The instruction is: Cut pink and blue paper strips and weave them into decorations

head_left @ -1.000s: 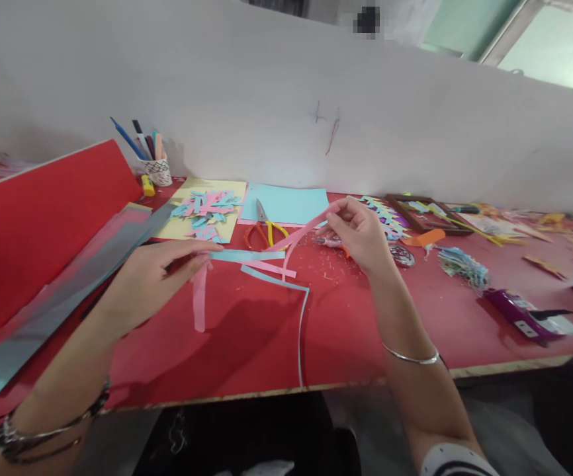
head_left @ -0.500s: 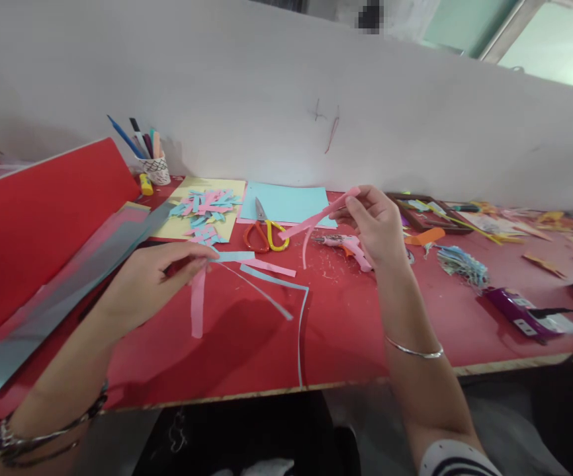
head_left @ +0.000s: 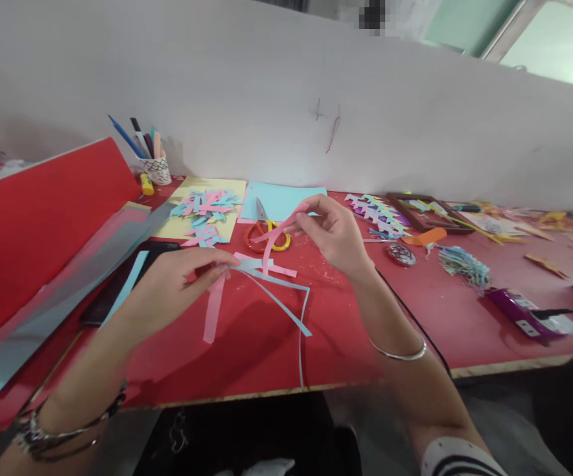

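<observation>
My left hand [head_left: 192, 277] pinches paper strips between thumb and fingers. A light blue strip [head_left: 281, 307] runs from it down to the right, and a pink strip [head_left: 214, 311] hangs below the fingertips. Up and to the right, my right hand [head_left: 329, 231] is closed on a folded pink paper strip [head_left: 276, 231], whose ends trail left and down towards the left hand. Beneath them, a bent light blue strip [head_left: 286, 284] reaches the table's front edge. Scissors [head_left: 280, 242] with red and yellow handles lie just behind, partly covered by the held strip.
Cut pink and blue paper pieces [head_left: 210, 201] lie on a yellow sheet [head_left: 187, 228]. A pen cup [head_left: 156, 170] stands at back left by a red board [head_left: 53, 225]. Phone [head_left: 98, 307], woven paper band [head_left: 378, 213], frame [head_left: 455, 221] and purple power strip [head_left: 519, 316] lie around.
My right hand has moved left with the pink strip, uncovering the woven band and hiding the glue gun. My left hand has shifted slightly right with its strips, showing more of the phone.
</observation>
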Available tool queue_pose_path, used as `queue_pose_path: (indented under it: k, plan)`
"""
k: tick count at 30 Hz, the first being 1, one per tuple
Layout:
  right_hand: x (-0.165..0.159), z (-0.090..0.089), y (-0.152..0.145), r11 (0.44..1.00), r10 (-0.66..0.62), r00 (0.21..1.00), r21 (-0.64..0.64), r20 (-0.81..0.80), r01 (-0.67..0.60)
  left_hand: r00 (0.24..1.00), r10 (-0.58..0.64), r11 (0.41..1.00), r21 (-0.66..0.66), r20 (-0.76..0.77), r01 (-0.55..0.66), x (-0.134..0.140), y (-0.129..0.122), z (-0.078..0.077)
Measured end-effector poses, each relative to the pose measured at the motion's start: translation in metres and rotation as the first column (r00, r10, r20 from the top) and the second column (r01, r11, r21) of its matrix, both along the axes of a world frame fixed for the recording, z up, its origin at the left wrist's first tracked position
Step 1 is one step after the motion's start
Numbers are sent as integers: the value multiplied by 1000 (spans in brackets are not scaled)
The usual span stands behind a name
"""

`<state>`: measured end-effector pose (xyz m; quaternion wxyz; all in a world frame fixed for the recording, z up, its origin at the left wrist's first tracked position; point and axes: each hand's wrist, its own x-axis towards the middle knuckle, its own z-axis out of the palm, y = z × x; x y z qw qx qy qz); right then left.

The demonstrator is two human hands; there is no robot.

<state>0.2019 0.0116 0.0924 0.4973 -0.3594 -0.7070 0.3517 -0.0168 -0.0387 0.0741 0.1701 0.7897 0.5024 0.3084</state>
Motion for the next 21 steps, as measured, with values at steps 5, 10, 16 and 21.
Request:
queue_pose_path:
  k: [5, 10, 16, 21]
  plan:
    - [-1, 1, -5, 998, 32, 999, -49, -17, -33, 996, -60, 996, 69, -63, 64, 2, 2, -1]
    - [-4, 3, -11, 996, 55, 997, -68, -48, -59, 992, -53, 989, 131, -110, 67, 4, 2, -3]
    - [-9, 3, -14, 996, 77, 995, -39, -62, -79, 986, -57, 976, 197, -158, 88, 6, 1, -4]
    - [-11, 2, -18, 997, 83, 992, 4, -92, -83, 984, -21, 969, 240, -178, 65, 7, 2, -5]
